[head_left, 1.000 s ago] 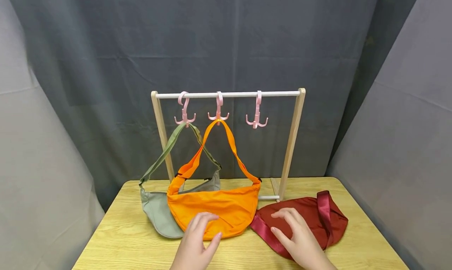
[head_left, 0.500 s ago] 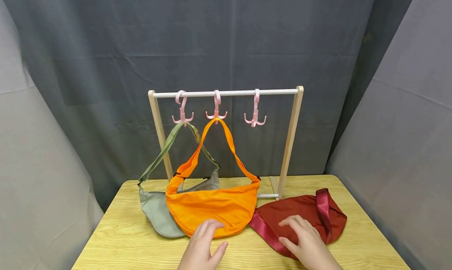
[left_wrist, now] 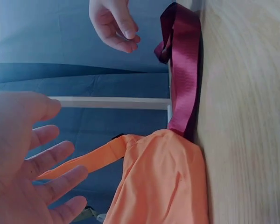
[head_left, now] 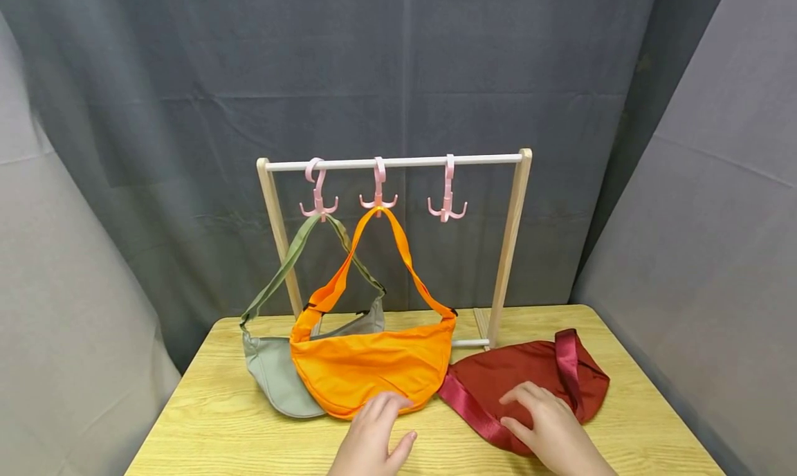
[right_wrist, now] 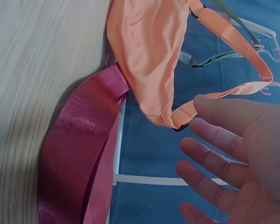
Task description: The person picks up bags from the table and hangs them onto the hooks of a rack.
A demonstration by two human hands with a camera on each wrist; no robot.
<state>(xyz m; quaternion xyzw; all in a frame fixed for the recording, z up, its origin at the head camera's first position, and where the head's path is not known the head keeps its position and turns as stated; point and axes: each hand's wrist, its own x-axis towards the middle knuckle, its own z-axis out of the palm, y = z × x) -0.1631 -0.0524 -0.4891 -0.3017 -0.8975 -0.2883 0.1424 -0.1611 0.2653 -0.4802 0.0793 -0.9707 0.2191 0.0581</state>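
Note:
An orange shoulder bag (head_left: 373,369) hangs by its strap from the middle pink hook (head_left: 378,189). Behind it, a grey-green bag (head_left: 277,376) hangs from the left pink hook (head_left: 319,192). On the table at the right lies a dark red bag (head_left: 504,369) with a shiny wine-red strap (head_left: 470,410). My left hand (head_left: 373,438), fingers loosely bent, is in front of the orange bag and holds nothing. Over the red bag's front my right hand (head_left: 551,424) hovers with nothing in its fingers. Both wrist views show the fingers apart from the bags.
A rack with wooden side posts (head_left: 512,248) and a white top rail (head_left: 411,162) stands at the back of the wooden table (head_left: 205,427). The right pink hook (head_left: 447,192) bears no bag. Grey curtains (head_left: 486,61) enclose the back and sides.
Both hands have drifted slightly right and down, my left from the orange bag's middle toward its lower right. The bags stay put; the whole view has shifted slightly.

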